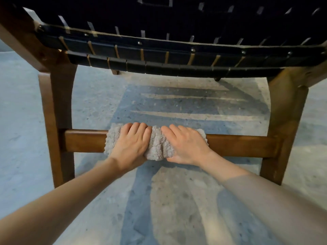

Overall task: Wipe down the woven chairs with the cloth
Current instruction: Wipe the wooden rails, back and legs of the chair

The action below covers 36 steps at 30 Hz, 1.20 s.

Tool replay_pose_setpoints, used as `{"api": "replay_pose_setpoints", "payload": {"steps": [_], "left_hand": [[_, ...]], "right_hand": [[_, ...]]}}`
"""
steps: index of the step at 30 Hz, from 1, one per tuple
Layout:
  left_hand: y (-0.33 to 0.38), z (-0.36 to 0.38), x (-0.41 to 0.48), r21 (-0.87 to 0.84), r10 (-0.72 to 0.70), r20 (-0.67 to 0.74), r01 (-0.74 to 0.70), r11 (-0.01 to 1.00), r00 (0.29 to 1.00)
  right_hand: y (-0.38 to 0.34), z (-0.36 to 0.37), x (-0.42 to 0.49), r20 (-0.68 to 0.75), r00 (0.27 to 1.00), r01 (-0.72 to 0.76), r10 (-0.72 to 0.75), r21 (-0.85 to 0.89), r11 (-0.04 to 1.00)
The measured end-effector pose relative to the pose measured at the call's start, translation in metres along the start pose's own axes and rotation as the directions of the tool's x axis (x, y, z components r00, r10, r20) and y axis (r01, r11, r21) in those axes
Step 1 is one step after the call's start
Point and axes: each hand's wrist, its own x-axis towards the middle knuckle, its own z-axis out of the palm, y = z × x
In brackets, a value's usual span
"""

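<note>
Each grip, left hand [130,144] and right hand [187,145], curls round cloth [157,145] on chair rung [83,140].

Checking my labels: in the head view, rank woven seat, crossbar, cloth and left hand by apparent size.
1. woven seat
2. crossbar
3. cloth and left hand: alike, cloth partly covered, so unranked.

Fluffy grey terry cloth [157,144], smooth satin-brown wooden rail [83,140], matt black woven webbing [177,23], speckled concrete floor [168,200].

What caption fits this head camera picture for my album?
Left hand and right hand grip a grey cloth around the wooden crossbar below the woven seat.
</note>
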Motion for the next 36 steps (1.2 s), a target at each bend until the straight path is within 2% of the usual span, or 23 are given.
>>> {"api": "replay_pose_setpoints", "payload": {"steps": [3,7,9,12,17,23,27,32,36], "left_hand": [[0.044,-0.006,0.033,-0.004,0.122,-0.001,-0.122,0.992,0.992],[0.107,-0.016,0.081,0.014,0.284,-0.016,-0.284,0.959,0.959],[0.136,-0.016,0.100,0.008,0.305,-0.016,-0.305,0.952,0.952],[0.165,-0.013,0.115,-0.002,0.287,-0.041,-0.287,0.958,0.957],[0.164,-0.008,0.112,0.016,0.293,-0.086,-0.293,0.956,0.952],[0.136,-0.005,0.099,-0.036,0.316,-0.125,-0.322,0.946,0.941],[0.092,-0.004,0.075,-0.091,0.283,-0.104,-0.293,0.952,0.953],[0.012,0.005,0.024,-0.092,0.208,-0.060,-0.213,0.973,0.976],[-0.045,0.006,-0.013,-0.061,0.147,0.000,-0.147,0.987,0.989]], "right_hand": [[0.044,0.006,-0.042,-0.027,0.998,-0.064,0.064,-0.010,0.998],[0.107,0.016,-0.098,0.020,0.985,-0.173,0.174,-0.052,0.984],[0.129,0.019,-0.120,0.012,0.971,-0.237,0.238,-0.048,0.970],[0.142,0.025,-0.140,-0.081,0.946,-0.319,0.314,-0.049,0.946],[0.134,0.030,-0.139,-0.107,0.906,-0.417,0.409,-0.071,0.906],[0.126,0.014,-0.124,0.064,0.936,-0.343,0.347,-0.057,0.937],[0.093,0.006,-0.090,0.128,0.951,-0.279,0.282,-0.041,0.959],[0.031,0.000,-0.027,0.146,0.979,-0.143,0.142,-0.005,0.990],[-0.015,0.000,0.022,0.106,0.994,-0.032,0.029,0.026,0.999]]}}
